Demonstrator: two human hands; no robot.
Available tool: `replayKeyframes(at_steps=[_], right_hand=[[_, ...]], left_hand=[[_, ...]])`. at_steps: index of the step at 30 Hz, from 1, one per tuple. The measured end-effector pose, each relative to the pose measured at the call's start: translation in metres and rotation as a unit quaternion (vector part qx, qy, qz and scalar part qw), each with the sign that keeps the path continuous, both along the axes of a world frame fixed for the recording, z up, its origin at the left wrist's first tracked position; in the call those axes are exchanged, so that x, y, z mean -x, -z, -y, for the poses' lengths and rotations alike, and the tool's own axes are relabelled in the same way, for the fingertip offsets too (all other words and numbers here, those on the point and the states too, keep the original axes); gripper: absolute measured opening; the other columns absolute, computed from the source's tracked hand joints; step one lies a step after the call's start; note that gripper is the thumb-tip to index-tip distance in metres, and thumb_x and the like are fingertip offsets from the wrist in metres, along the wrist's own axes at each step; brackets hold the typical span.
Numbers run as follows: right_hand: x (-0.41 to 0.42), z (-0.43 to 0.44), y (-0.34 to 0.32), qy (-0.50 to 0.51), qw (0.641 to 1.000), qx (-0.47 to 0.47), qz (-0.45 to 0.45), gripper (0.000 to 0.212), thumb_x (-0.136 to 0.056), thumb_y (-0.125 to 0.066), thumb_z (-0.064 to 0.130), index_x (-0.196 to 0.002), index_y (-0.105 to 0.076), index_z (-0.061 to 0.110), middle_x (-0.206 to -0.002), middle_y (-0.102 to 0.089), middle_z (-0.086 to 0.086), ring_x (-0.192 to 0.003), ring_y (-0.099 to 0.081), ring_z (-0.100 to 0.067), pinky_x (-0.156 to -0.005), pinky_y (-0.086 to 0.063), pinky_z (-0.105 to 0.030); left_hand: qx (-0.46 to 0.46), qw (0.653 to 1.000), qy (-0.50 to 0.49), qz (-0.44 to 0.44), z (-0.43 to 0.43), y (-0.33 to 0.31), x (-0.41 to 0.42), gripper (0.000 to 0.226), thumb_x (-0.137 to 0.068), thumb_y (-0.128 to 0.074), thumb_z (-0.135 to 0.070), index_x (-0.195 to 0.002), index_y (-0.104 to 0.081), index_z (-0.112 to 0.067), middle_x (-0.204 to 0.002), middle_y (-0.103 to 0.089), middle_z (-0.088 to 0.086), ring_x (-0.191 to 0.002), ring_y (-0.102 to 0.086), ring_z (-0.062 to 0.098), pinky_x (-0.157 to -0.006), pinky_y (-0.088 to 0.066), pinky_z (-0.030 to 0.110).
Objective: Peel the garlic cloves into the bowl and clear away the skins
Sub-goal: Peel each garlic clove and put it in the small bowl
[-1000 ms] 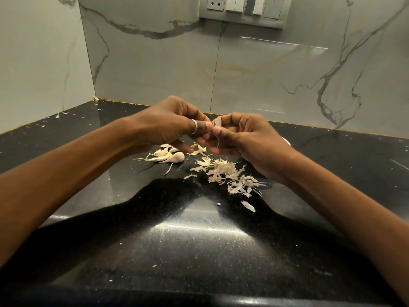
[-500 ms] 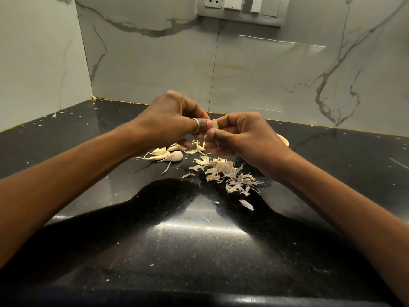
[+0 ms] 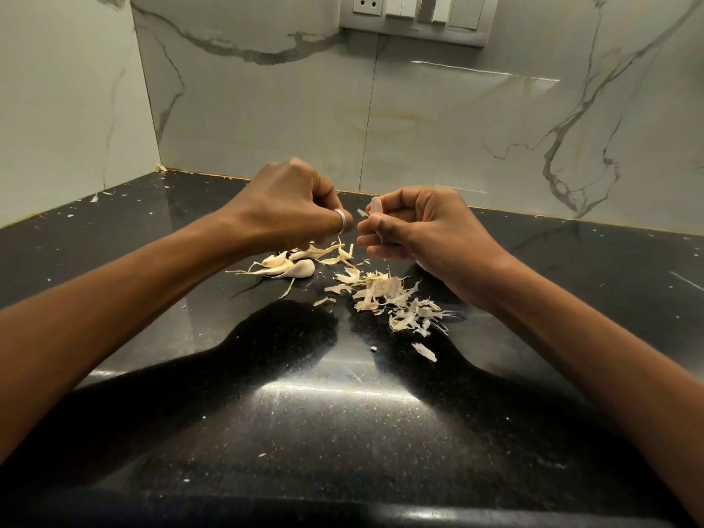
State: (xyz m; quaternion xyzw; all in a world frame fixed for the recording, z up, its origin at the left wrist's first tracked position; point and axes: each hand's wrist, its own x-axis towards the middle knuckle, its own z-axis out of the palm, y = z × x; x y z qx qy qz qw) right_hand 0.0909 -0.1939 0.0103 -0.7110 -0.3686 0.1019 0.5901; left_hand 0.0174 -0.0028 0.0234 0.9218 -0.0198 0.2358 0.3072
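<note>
Left hand (image 3: 289,207) now apart from right hand (image 3: 423,226); right grip tight on garlic clove (image 3: 376,206); left grip curled, contents unclear

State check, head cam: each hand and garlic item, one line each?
left hand: fingers curled, grip hidden
right hand: pinches held clove
held clove: raised above countertop, in fingertips
counter clove: lying flat, skin on
skins: scattered loose on countertop

I'm standing in a home kitchen: a polished black speckled stone worktop (image 3: 343,432) runs into a corner of marble-veined backsplash tiles (image 3: 266,120), a socket-and-switch panel (image 3: 415,17) sits above the worktop, and garlic skins (image 3: 384,295) lie on it.
</note>
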Motion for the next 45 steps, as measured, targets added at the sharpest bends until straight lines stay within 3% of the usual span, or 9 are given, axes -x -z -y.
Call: replayKeyframes(at_steps=[4, 8, 13, 19, 22, 25, 41, 45], right_hand=[[-0.004, -0.002, 0.004, 0.007, 0.999, 0.018, 0.042, 0.017, -0.095, -0.067, 0.004, -0.111, -0.069, 0.000, -0.099, -0.076, -0.020, -0.092, -0.076, -0.028, -0.081, -0.064, -0.035], [-0.007, -0.003, 0.008, 0.016, 0.994, 0.041, 0.097, 0.017, -0.095, -0.069, 0.006, -0.111, -0.073, 0.004, -0.095, -0.077, -0.015, -0.091, -0.077, -0.025, -0.083, -0.063, -0.038], [-0.007, -0.003, 0.009, 0.027, 0.990, 0.051, 0.131, 0.015, -0.091, -0.074, 0.007, -0.106, -0.076, 0.008, -0.090, -0.078, -0.009, -0.087, -0.077, -0.023, -0.081, -0.064, -0.040], [-0.005, -0.003, 0.009, 0.065, 0.981, 0.039, 0.177, 0.013, -0.083, -0.081, 0.004, -0.096, -0.078, 0.006, -0.081, -0.078, -0.006, -0.075, -0.077, -0.019, -0.073, -0.065, -0.040], [-0.005, -0.003, 0.009, 0.105, 0.963, 0.043, 0.246, 0.017, -0.078, -0.088, 0.017, -0.089, -0.078, 0.009, -0.075, -0.077, -0.001, -0.067, -0.075, -0.015, -0.068, -0.064, -0.042], [-0.005, -0.003, 0.008, 0.132, 0.946, 0.044, 0.293, 0.025, -0.075, -0.091, 0.030, -0.084, -0.076, 0.011, -0.072, -0.075, 0.000, -0.065, -0.073, -0.018, -0.063, -0.061, -0.046], [-0.001, -0.005, 0.010, 0.141, 0.940, 0.054, 0.306, 0.029, -0.074, -0.091, 0.027, -0.083, -0.071, 0.008, -0.073, -0.074, -0.002, -0.063, -0.073, -0.010, -0.061, -0.062, -0.043], [-0.001, -0.006, 0.008, 0.160, 0.933, 0.053, 0.319, 0.031, -0.071, -0.093, 0.031, -0.082, -0.072, 0.011, -0.074, -0.073, -0.001, -0.066, -0.073, -0.016, -0.062, -0.060, -0.044]], left_hand=[[-0.003, 0.999, 0.021, 0.033, 0.003, 0.002, 0.001, 0.008, -0.087, -0.075, -0.018, -0.094, -0.078, -0.018, -0.072, -0.072, -0.003, -0.061, -0.068, 0.007, -0.053, -0.058, 0.021], [0.022, 0.998, 0.033, 0.049, 0.007, 0.002, 0.001, 0.014, -0.089, -0.075, -0.026, -0.096, -0.079, -0.015, -0.074, -0.074, 0.004, -0.063, -0.072, 0.017, -0.054, -0.059, 0.025], [0.036, 0.998, 0.033, 0.028, 0.012, 0.000, 0.004, 0.012, -0.089, -0.076, -0.022, -0.094, -0.078, -0.012, -0.077, -0.075, 0.007, -0.066, -0.072, 0.022, -0.054, -0.060, 0.028], [0.185, 0.981, 0.028, -0.047, 0.019, -0.002, 0.007, 0.007, -0.090, -0.073, -0.010, -0.086, -0.079, -0.010, -0.074, -0.075, 0.003, -0.063, -0.065, 0.005, -0.051, -0.055, 0.023], [0.214, 0.973, 0.032, -0.075, 0.020, -0.003, 0.008, 0.010, -0.093, -0.068, -0.006, -0.090, -0.077, -0.004, -0.072, -0.076, -0.001, -0.063, -0.067, 0.004, -0.051, -0.056, 0.022], [0.225, 0.971, 0.032, -0.078, 0.021, -0.003, 0.009, 0.011, -0.093, -0.066, -0.004, -0.090, -0.076, -0.002, -0.078, -0.077, 0.005, -0.065, -0.068, 0.006, -0.051, -0.056, 0.023], [0.185, 0.982, 0.028, -0.020, 0.028, 0.004, 0.010, 0.015, -0.094, -0.062, -0.004, -0.085, -0.074, -0.004, -0.080, -0.073, 0.008, -0.065, -0.068, 0.007, -0.051, -0.054, 0.023], [0.200, 0.979, 0.032, -0.019, 0.027, 0.001, 0.010, 0.013, -0.094, -0.063, -0.004, -0.086, -0.073, -0.002, -0.076, -0.074, 0.004, -0.066, -0.070, 0.009, -0.049, -0.055, 0.024]])
